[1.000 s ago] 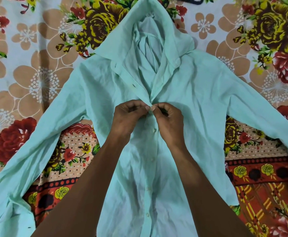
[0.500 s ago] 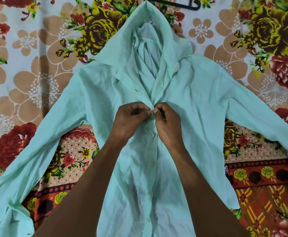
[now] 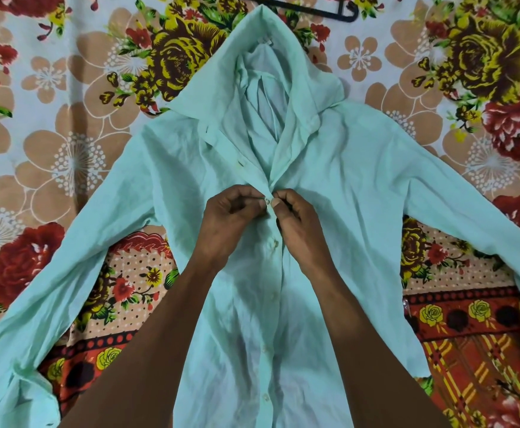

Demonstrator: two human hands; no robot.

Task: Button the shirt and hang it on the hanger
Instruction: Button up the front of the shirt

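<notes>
Button now showing thru the hole, upper placket.

Both hands held the same spot a sec ago; now the button (image 3: 268, 201) peeks out between left hand (image 3: 232, 219) & right hand (image 3: 295, 225), fingers curled, pinching the placket of the mint shirt (image 3: 360, 186) lying flat on the floral bedsheet (image 3: 67, 118). Lower buttons look done, collar ones not. Hanger (image 3: 314, 10) at top edge, unused. No readable text; neck label blank.

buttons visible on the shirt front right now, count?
6: one pinched between the left hand and right hand at, four down the placket, one unfastened above. Others may be hidden.
</notes>
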